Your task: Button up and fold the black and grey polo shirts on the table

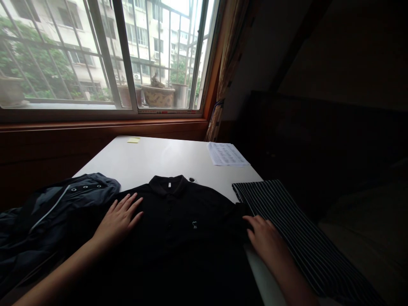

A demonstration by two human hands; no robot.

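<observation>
A black polo shirt (178, 255) lies spread front side up, its collar toward the window and a small light emblem on the chest. My left hand (119, 216) rests flat on the shirt near the shoulder at the left, fingers spread. At the opposite sleeve, my right hand (264, 236) touches the cuff with the index fingertip, thumb held apart from it and the other fingers partly bent. Beside my left arm is a bunched dark blue-grey garment (60, 204) with eyelets and a pale stripe. Striped dark fabric (270, 197) lies folded under and beyond my right hand.
The white table (165, 155) carries a yellow note (133, 140) at its far left and printed sheets (228, 154) at its far right. A small round dark-and-white item (192, 180) is by the collar. Behind stand a barred window (137, 55) and a curtain (219, 93).
</observation>
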